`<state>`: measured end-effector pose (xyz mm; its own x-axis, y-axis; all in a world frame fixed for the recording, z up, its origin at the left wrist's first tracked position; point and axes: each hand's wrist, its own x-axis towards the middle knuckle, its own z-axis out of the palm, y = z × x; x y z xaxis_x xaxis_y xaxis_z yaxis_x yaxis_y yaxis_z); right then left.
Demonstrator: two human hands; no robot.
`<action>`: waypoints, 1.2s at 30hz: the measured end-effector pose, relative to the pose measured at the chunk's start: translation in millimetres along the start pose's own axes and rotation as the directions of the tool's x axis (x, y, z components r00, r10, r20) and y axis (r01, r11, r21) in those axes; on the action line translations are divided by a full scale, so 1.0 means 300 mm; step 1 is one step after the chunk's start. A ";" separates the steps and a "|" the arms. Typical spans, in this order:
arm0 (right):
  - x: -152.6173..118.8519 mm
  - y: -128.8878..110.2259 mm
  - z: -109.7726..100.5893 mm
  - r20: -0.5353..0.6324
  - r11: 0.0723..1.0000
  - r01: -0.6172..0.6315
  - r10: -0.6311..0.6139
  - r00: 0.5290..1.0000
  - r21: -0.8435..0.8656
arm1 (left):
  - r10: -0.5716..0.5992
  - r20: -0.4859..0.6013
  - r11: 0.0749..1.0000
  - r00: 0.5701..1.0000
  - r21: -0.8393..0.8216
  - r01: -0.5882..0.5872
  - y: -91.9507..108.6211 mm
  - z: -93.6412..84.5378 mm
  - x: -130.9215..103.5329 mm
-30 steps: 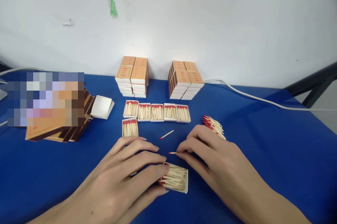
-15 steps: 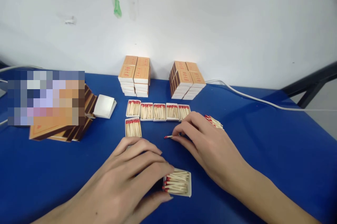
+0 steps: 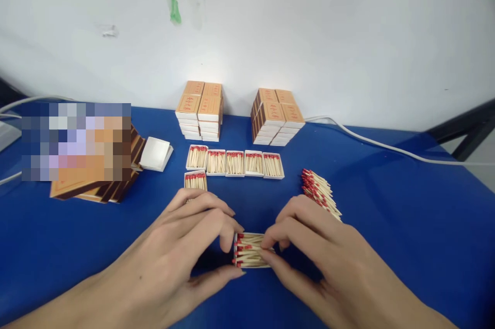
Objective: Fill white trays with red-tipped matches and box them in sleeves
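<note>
A small white matchbox tray (image 3: 255, 267) filled with red-headed matches (image 3: 247, 256) lies on the blue table in front of me. My left hand (image 3: 174, 251) holds its left end, with the thumb on the near side and a bent finger on the far side. Over the tray's right part, my right hand (image 3: 320, 251) is closed in a pinch on a match (image 3: 251, 248), which lies along the top of the others. Right of the tray, a loose pile of matches (image 3: 320, 190) is partly covered by my right hand.
Filled trays stand in a row (image 3: 235, 164) beyond my hands, with another filled tray (image 3: 195, 181) below its left end. Behind are two stacks of matchboxes (image 3: 211, 105), (image 3: 270, 112). Empty white trays (image 3: 155, 153) and piled box sleeves (image 3: 104, 192) lie left. A white cable (image 3: 371, 146) crosses the back right.
My right hand has brought a match from beside the pile toward me and onto the tray. The tray has shifted slightly left and away; my left hand's index finger is more bent.
</note>
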<state>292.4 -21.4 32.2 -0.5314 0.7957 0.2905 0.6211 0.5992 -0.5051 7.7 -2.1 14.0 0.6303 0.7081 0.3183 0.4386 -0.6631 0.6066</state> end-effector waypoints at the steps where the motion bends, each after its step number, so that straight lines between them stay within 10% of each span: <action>1: -0.001 -0.002 0.013 -0.030 0.999 0.018 -0.019 0.999 -0.035 | -0.001 -0.014 1.000 1.000 0.011 0.001 -0.003 0.000 0.002; 8: 0.004 -0.003 0.047 -0.072 0.971 0.061 -0.080 0.994 -0.232 | 0.014 0.037 0.998 0.999 0.053 -0.015 0.006 -0.004 0.007; 36: -0.013 -0.028 0.089 -0.012 0.998 0.058 -0.059 0.998 -0.019 | -0.077 0.026 0.995 0.997 -0.066 0.079 -0.001 0.015 -0.031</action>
<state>273.9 -31.9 13.7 -0.5602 0.7602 0.3290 0.6001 0.6462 -0.4715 4.7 -9.4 7.6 0.6111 0.7506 0.2514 0.4439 -0.5879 0.6762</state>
